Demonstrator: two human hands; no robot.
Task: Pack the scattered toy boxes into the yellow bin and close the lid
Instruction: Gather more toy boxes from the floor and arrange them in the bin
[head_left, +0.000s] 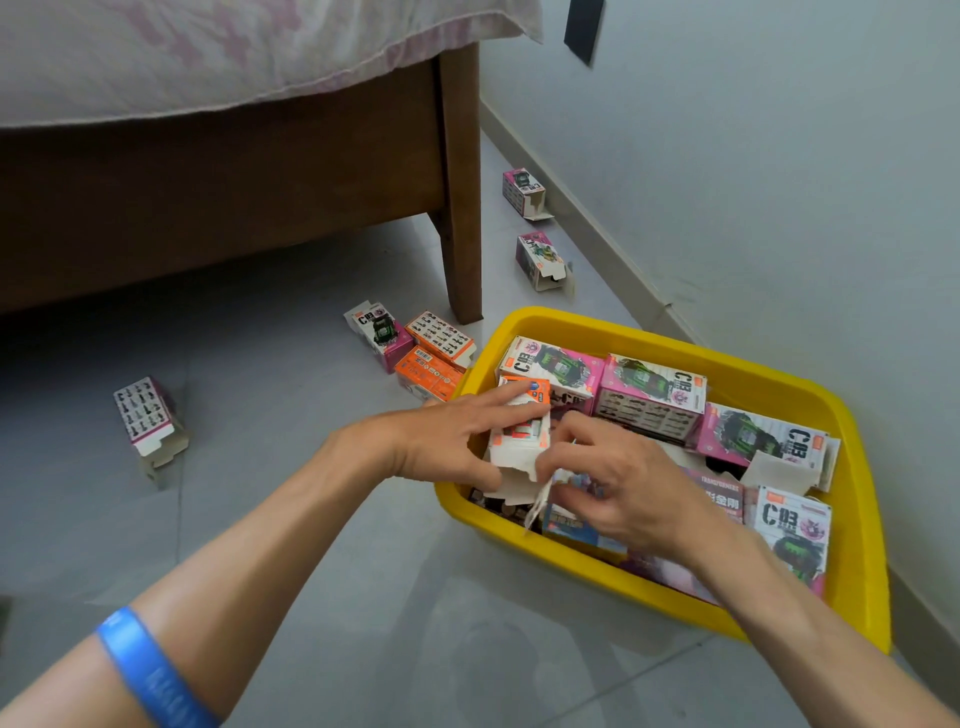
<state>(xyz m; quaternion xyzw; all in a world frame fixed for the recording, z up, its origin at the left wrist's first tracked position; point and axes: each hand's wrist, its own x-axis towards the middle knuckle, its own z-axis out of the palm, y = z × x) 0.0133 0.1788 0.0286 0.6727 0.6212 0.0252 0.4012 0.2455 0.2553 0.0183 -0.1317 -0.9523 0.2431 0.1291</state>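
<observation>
Fitting the orange and white box (521, 428) into the yellow bin (779, 384) is the job in hand, and both hands are on it: the left hand (447, 441) lies along its left side with fingers stretched over the top, and the right hand (618, 483) pinches the torn open flap at its near end. The box sits over the bin's left near corner, just beside the row of pink boxes (652, 400) packed along the far wall. It would go best, I judge, if the loose flap is folded shut first, then the box is turned to lie flat against its neighbours so no gap is wasted; the bin looks nearly full. Six boxes lie on the floor: three (415, 348) near the bed leg (462, 249), two (537, 260) by the wall, one (145, 415) well apart at the left. No lid is in view.
</observation>
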